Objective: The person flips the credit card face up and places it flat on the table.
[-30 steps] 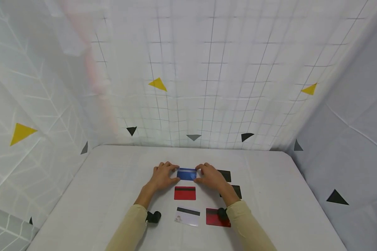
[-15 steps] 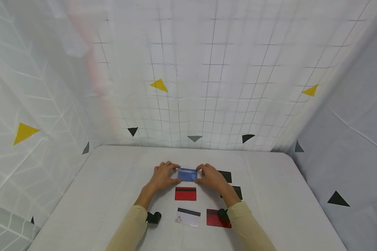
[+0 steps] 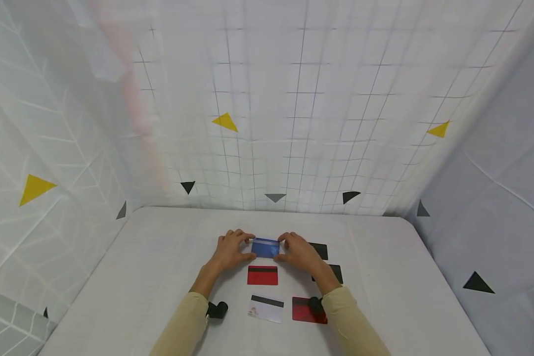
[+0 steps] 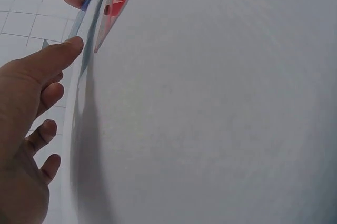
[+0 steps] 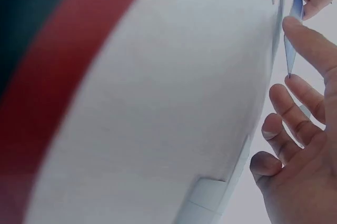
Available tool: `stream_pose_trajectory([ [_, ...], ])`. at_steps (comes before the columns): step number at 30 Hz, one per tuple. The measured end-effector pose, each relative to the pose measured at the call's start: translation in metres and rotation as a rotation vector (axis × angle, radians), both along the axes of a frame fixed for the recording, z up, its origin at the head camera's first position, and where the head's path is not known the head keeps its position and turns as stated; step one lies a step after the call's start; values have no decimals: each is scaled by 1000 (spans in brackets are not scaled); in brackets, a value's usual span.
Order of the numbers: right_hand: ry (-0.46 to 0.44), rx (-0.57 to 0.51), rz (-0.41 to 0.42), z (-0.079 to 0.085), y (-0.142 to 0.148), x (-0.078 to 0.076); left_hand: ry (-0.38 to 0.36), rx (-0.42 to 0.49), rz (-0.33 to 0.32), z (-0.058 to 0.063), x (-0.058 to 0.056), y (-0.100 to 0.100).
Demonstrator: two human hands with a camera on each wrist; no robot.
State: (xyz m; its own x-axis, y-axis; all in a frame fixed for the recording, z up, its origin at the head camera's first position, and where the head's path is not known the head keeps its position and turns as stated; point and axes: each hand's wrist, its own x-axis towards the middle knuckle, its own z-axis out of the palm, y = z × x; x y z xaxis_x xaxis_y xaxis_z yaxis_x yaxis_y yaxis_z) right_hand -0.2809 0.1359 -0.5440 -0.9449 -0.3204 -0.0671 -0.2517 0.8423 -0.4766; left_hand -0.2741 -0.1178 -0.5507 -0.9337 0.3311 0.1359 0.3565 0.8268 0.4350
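A blue card (image 3: 265,248) with a pale stripe near its far edge is held between my two hands in the head view. My left hand (image 3: 231,250) pinches its left side with thumb and forefinger at the corners. The right side is pinched the same way by my right hand (image 3: 297,250). In the right wrist view the blue card (image 5: 291,50) is seen almost edge-on, between the thumb and forefinger. Just nearer to me lies a red card (image 3: 262,275) with a dark stripe, flat on the table.
A white card (image 3: 266,309) with a dark stripe lies closer to me. To its right is another red card (image 3: 300,309), partly covered by the right wrist camera. Two black cards (image 3: 320,250) lie beyond my right forearm, partly hidden. White sheeting surrounds the table (image 3: 160,267).
The blue card's face has turned paler, as if tilted slightly. Both hands keep their hold, nearly still. The whole head view has shifted a little.
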Motion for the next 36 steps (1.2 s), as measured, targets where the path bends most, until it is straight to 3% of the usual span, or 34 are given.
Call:
stream_pose_trajectory([
  [11,34,-9,28,21,1,9,1,-3,-1,-1,1,1],
  [18,17,-53,33,18,7,4,-31,4,-11,0,3,4],
  [36,38,-346,68,18,12,6,-22,7,-41,7,6,11],
])
